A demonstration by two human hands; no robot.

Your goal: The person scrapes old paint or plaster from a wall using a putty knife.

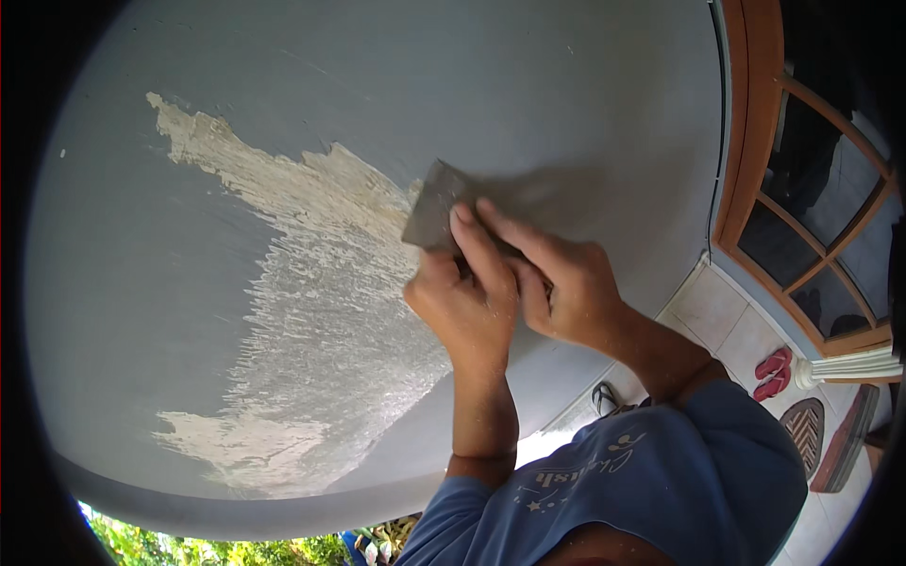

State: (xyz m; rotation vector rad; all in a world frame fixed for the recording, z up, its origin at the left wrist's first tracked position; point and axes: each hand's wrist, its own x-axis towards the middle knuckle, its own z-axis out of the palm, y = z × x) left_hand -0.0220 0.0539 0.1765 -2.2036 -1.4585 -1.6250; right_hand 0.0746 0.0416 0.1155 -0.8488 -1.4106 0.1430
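Note:
A flat grey metal scraper blade lies against the grey painted wall, at the right border of a stripped patch. Two fingers of my right hand press on its face, and the rest curl around its lower end, where the fingers hide any handle. From below, my left hand also grips the scraper, with a finger laid along the blade. The bare patch shows rough, streaked plaster with ragged paint edges. Pale cream areas show at its upper left and bottom.
A wood-framed glass door stands at the right. On the tiled floor are red flip-flops, a dark sandal and an oval doormat. Green plants show beyond the wall's curved edge.

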